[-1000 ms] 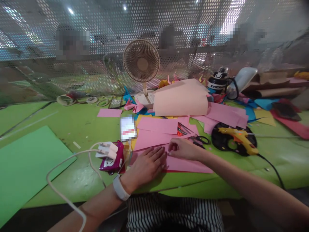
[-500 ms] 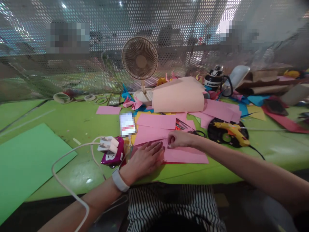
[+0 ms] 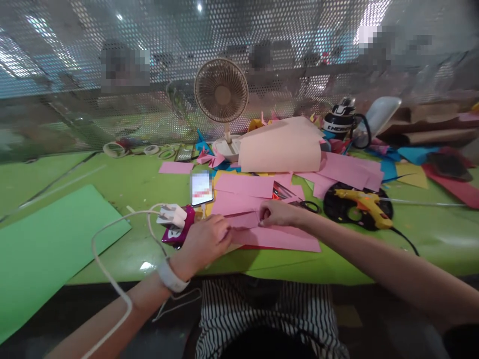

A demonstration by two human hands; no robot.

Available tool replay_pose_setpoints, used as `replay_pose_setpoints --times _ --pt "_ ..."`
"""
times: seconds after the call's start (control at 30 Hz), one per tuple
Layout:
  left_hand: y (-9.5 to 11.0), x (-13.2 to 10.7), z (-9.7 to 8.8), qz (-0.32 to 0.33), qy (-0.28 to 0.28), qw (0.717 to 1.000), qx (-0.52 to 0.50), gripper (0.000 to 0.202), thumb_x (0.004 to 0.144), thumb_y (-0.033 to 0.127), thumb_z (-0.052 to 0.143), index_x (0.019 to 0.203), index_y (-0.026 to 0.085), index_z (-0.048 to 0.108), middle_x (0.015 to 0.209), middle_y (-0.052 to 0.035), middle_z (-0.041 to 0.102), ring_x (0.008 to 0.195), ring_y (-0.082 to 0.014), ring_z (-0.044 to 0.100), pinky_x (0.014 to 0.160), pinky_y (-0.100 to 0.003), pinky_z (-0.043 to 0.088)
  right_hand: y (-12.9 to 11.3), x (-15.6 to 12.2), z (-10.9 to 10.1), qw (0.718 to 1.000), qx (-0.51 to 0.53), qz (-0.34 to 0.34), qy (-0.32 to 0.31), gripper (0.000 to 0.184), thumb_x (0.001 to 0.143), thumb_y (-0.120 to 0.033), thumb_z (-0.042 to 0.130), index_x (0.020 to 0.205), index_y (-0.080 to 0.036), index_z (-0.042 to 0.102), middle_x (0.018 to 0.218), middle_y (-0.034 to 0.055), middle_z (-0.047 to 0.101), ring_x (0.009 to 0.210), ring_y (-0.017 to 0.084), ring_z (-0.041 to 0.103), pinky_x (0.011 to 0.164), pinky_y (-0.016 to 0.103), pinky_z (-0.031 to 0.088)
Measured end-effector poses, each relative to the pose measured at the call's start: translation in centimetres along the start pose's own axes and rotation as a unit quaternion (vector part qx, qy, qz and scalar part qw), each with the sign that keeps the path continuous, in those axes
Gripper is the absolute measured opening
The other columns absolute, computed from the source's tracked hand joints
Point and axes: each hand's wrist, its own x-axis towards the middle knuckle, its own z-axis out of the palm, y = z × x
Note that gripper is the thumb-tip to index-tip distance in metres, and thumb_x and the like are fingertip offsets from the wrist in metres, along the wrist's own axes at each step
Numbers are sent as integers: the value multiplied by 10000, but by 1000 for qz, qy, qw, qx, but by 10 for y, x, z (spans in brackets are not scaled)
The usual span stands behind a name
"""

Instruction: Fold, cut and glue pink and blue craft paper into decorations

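Pink paper (image 3: pixel 286 238) lies in overlapping sheets at the front of the table, with a strip of red showing underneath. My right hand (image 3: pixel 279 214) is closed in a pinch at the edge of a small pink piece (image 3: pixel 243 219) on top. At that piece's left end, my left hand (image 3: pixel 207 239) has its fingers bent together on the paper; their tips are partly hidden. A pale band circles my left wrist. Just behind lie more pink sheets (image 3: pixel 243 185) and scissors (image 3: pixel 309 205), partly covered.
At left are a purple power strip (image 3: pixel 189 219) with white plugs and cable, a lit phone (image 3: pixel 202 189) and green card (image 3: pixel 45 249). A yellow glue gun (image 3: pixel 368 207) rests on a black disc at right. Behind stand a fan (image 3: pixel 221 92) and a bottle (image 3: pixel 340 119).
My left hand has drawn left from lying flat on the pink paper to its left end, fingers now bent. My right hand keeps its pinch. The view has shifted slightly.
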Motion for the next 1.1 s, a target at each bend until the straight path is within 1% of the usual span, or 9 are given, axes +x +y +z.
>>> replay_pose_setpoints --times 0.1,0.17,0.27,0.37,0.5,0.77,0.9,1.0,1.1 --pt "15 27 8 -147 -117 958 -218 399 837 477 449 640 164 598 506 -50 633 442 -162 592 463 -250 423 1 1 1 1000 -5 -4 2 119 606 -207 668 710 -162 632 671 5 637 654 152 576 532 219 386" --pt "18 42 17 -187 -201 902 -333 404 778 510 519 570 167 563 451 -43 608 381 -154 562 405 -231 391 1 1 1 1000 -8 -5 4 117 597 -191 667 706 -160 637 664 5 638 651 153 573 530 220 384" --pt "15 55 27 -224 -260 850 -399 362 712 480 604 536 167 562 411 -33 583 347 -141 534 388 -223 369 -1 1 0 1000 -8 -7 3 119 594 -185 666 709 -159 648 671 7 646 651 153 575 531 219 388" --pt "9 58 30 -233 -275 831 -424 312 688 430 632 533 164 578 428 -30 595 356 -132 535 404 -221 374 -2 0 -1 1000 -7 -10 0 105 599 -177 666 701 -156 650 660 7 644 634 146 572 528 218 391" --pt "1 53 22 -237 -280 838 -404 323 684 409 632 493 153 592 418 -35 585 350 -122 523 380 -210 341 -2 0 -1 1000 -4 -12 -2 113 607 -199 681 704 -151 648 670 11 644 628 140 571 517 214 390" --pt "-23 26 7 -266 -270 845 -378 408 690 521 620 548 139 596 402 -18 579 331 -103 510 366 -187 328 0 -1 1 1000 -16 -23 6 127 635 -232 675 731 -150 654 695 13 661 629 133 581 522 205 400" --pt "-23 18 -4 -270 -238 852 -381 435 688 549 615 531 145 572 375 -12 560 298 -98 480 332 -179 283 -3 -8 4 997 -46 -38 40 113 654 -227 665 739 -154 648 709 12 666 628 131 585 519 201 393" --pt "-13 21 -14 -258 -157 854 -424 396 703 514 620 555 148 582 415 -19 587 317 -95 488 340 -177 292 -4 -14 0 992 -78 -66 79 83 713 -244 636 749 -170 647 714 1 664 642 123 587 546 201 393" --pt "1 34 -20 -221 0 838 -499 360 746 479 600 593 153 579 431 -1 578 357 -91 499 379 -178 328 -1 -17 -9 975 -130 -88 154 136 798 -282 572 862 -184 642 819 22 657 739 142 584 630 235 396"
